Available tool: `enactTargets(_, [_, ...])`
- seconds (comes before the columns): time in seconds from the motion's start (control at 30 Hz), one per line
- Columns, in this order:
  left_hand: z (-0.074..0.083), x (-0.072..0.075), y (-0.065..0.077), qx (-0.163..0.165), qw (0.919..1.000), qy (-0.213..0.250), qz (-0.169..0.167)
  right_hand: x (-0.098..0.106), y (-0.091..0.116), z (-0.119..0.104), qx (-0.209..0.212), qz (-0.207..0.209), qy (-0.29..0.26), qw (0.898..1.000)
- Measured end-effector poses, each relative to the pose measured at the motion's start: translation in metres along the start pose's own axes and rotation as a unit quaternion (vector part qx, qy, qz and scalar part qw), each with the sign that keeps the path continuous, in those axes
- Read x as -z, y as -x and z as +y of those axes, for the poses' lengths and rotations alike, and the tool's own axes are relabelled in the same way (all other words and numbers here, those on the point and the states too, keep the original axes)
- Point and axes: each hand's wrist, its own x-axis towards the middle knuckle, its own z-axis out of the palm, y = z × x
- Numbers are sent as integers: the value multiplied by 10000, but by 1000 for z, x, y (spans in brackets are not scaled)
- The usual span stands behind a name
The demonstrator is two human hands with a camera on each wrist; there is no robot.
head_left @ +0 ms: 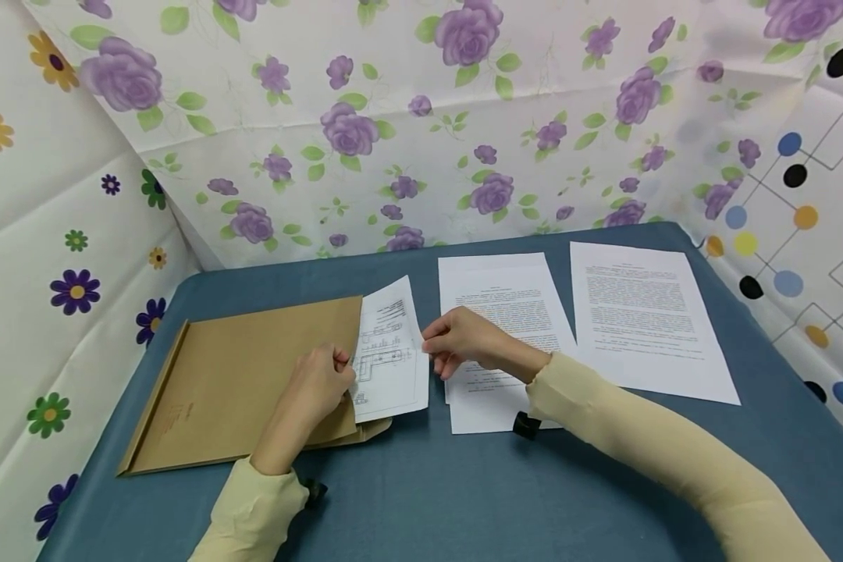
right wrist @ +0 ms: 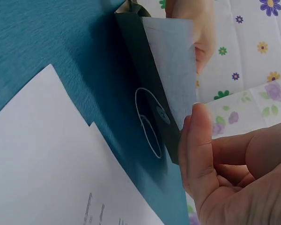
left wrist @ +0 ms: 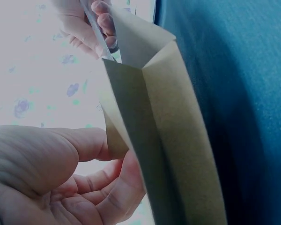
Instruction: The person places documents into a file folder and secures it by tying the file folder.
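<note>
A large brown kraft document envelope (head_left: 253, 382) lies on the left of the table, its mouth facing right. My left hand (head_left: 316, 386) pinches the upper edge of that mouth between thumb and fingers; in the left wrist view the flap (left wrist: 119, 136) is lifted and the envelope gapes. A white sheet with printed line drawings (head_left: 391, 378) sticks out of the mouth, its left part hidden inside. By its right edge, my right hand (head_left: 474, 339) pinches the sheet. The right wrist view shows a string (right wrist: 138, 105) and a round button (right wrist: 162, 115) on the envelope.
Overlapping printed pages (head_left: 499, 414) lie under my right forearm. Another printed page (head_left: 646, 312) is at the far right of the blue-covered table (head_left: 407, 507). Flowered and dotted cloths (head_left: 365, 195) rise along the back and sides.
</note>
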Motion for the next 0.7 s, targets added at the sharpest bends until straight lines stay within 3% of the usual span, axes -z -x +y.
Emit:
enactTargets(0.43, [2,3,1,-31,10000,-57,66,1,7,-5,-106,36,211,9997])
enactTargets(0.7, [3,1,3,-176,9997,14,182,-7,-5,-4,18,-194,191,9996])
